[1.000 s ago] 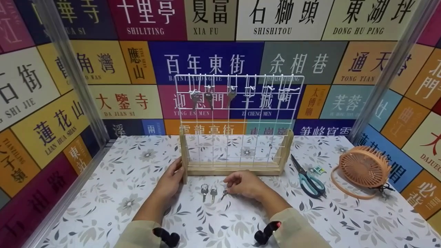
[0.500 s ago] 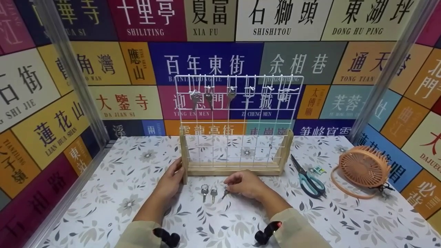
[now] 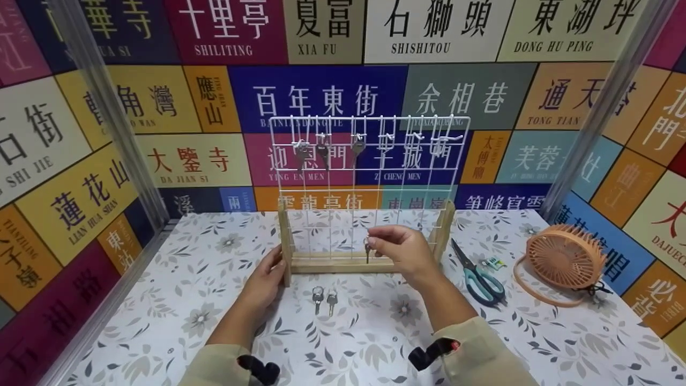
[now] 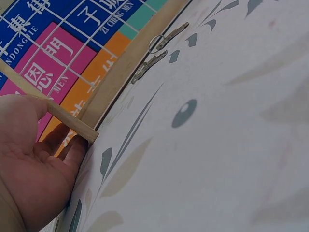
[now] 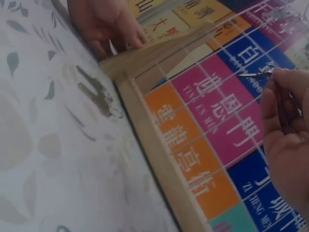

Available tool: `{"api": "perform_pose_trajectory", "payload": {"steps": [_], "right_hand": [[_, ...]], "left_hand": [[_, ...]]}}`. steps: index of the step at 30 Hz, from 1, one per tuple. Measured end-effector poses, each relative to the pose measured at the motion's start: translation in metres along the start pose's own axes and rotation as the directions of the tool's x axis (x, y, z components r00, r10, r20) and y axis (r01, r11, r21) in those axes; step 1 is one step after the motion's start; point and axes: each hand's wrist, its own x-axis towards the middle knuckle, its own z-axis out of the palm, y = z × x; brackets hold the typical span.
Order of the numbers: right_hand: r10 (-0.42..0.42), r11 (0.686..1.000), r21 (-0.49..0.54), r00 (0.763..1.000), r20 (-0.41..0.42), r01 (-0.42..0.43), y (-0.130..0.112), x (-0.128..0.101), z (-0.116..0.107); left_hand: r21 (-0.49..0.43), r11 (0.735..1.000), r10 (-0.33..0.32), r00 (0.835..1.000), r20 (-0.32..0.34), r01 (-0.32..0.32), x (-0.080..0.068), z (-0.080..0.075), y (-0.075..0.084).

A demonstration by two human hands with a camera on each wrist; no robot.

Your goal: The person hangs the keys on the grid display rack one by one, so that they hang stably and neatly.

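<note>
A white wire grid rack stands in a wooden base on the flowered table. Three keys hang from hooks in its upper left. My left hand rests against the rack's left wooden post, thumb and fingers on either side of it. My right hand is raised in front of the rack's lower middle and pinches a small key, seen also in the right wrist view as the key. Two more keys lie on the table before the base.
Scissors with teal handles lie right of the rack. An orange round fan with a strap sits at the far right. Metal frame posts and patterned walls enclose the table on three sides.
My right hand has lifted one key off the table and risen toward the rack. Two keys stay on the table. The left hand has not moved.
</note>
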Motion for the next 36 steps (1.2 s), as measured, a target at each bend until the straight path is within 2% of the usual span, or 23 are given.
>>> {"api": "perform_pose_trajectory", "payload": {"steps": [4, 10, 16, 26, 33, 36], "right_hand": [[-0.054, 0.992, 0.113, 0.998, -0.044, 0.059, -0.033, 0.0, -0.008], [-0.081, 0.955, 0.274, 0.989, -0.122, 0.112, -0.082, 0.008, -0.018], [-0.106, 0.953, 0.268, 0.985, -0.138, 0.14, -0.116, 0.02, -0.024], [-0.087, 0.92, 0.353, 0.968, -0.237, 0.17, -0.148, 0.039, -0.015], [-0.096, 0.913, 0.358, 0.955, -0.28, 0.197, -0.152, 0.046, -0.007], [-0.092, 0.914, 0.354, 0.95, -0.298, 0.2, -0.15, 0.047, -0.006]], "left_hand": [[0.005, 1.0, 0.015, 1.0, 0.009, -0.015, 0.001, 0.0, -0.002], [0.017, 1.0, 0.011, 1.0, 0.002, -0.011, 0.002, -0.002, -0.003], [0.04, 0.999, -0.011, 1.0, -0.015, 0.011, 0.0, -0.001, 0.0], [0.024, 0.999, -0.023, 1.0, -0.015, 0.024, 0.0, 0.002, 0.003], [0.01, 1.0, 0.006, 1.0, -0.006, -0.006, 0.0, 0.002, 0.001], [0.009, 1.0, 0.0, 1.0, -0.007, 0.0, 0.0, 0.003, 0.001]]}}
